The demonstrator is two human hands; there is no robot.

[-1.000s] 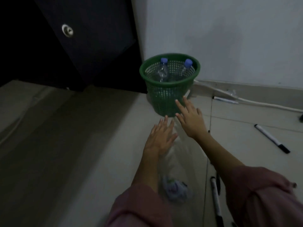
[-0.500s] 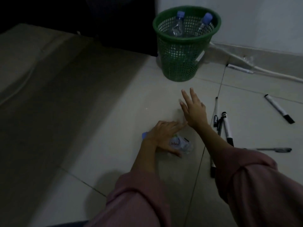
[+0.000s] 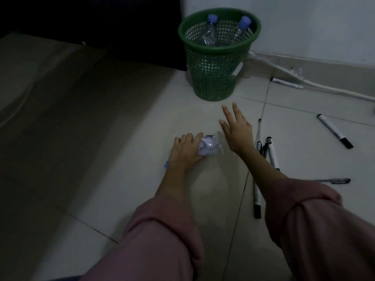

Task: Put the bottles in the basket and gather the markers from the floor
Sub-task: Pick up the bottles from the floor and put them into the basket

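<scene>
We're pressing our left hand [image 3: 185, 152] down over a clear plastic bottle [image 3: 209, 146] lying on the floor [image 3: 121, 159]; grip is curling around its crumpled middle w/ the label showing just right of our fingers [image 3: 194, 137], and a bit of blue is poking out by the wrist, prob. the cap. Grasping the bottle, though it's resting on the tile. Our right hand [image 3: 236, 131] is hovering just beside the bottle's far end, grip released, fingers spread, holding nothing.

Right of that hand, a cluster of markers [image 3: 271, 151] is lying along the tile seam, near our right forearm; one more marker [image 3: 256, 197] is running down toward our pink sleeve [image 3: 316, 230]. A dark pen [image 3: 332, 180] is lying beyond the sleeve. Further right, well apart, a white marker w/ black cap [image 3: 334, 130] is sitting on the tile, and another marker [image 3: 287, 83] is lying near the baseboard by a white cable [image 3: 334, 89].

Ahead of both hands, the green basket [image 3: 217, 78] is standing upright vs. the wall, w/ two blue-capped bottles [image 3: 210, 31] leaning inside.
</scene>
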